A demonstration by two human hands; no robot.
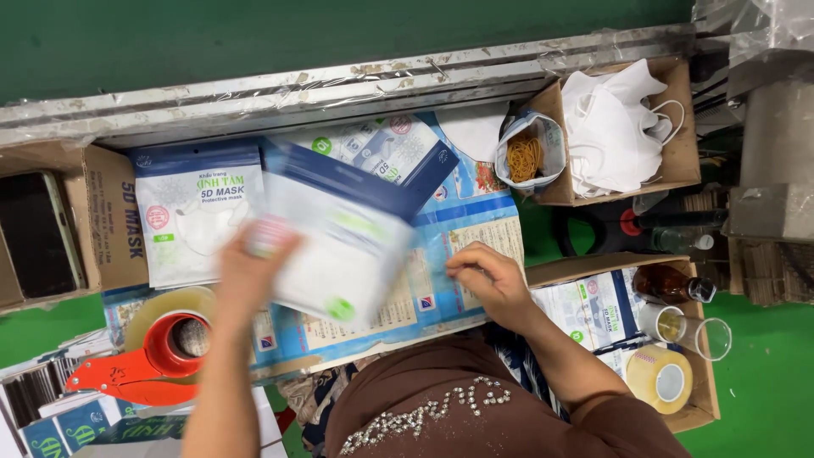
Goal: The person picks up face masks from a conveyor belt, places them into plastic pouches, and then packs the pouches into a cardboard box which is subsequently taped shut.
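While it is blurred by motion, the white and blue mask packet (343, 242) can be seen lifted above the middle of the surface (475, 216), tilted, with its blue top edge pointing up and right. The left hand (246, 271) grips the packet's left edge, forearm reaching up from the lower frame. The right hand (487, 276) holds nothing; it rests loosely curled, fingertips down, on the printed blue sheets (441, 297) that cover the surface just right of the packet.

Behind the packet lie more packets of the same kind: one flat at the left (197, 216), others (381, 148) fanned at the back. A cardboard box (682, 127) at the far right holds a heap of loose white masks (612, 127); beside it a small bag (530, 153) holds rubber bands. Another cardboard box (585, 270) near the right forearm holds flat packets, a brown bottle (670, 284), a glass (688, 331) and a tape roll (661, 380). A red tape dispenser (157, 352) sits lower left, and a dark phone (36, 236) lies in a box at the far left.
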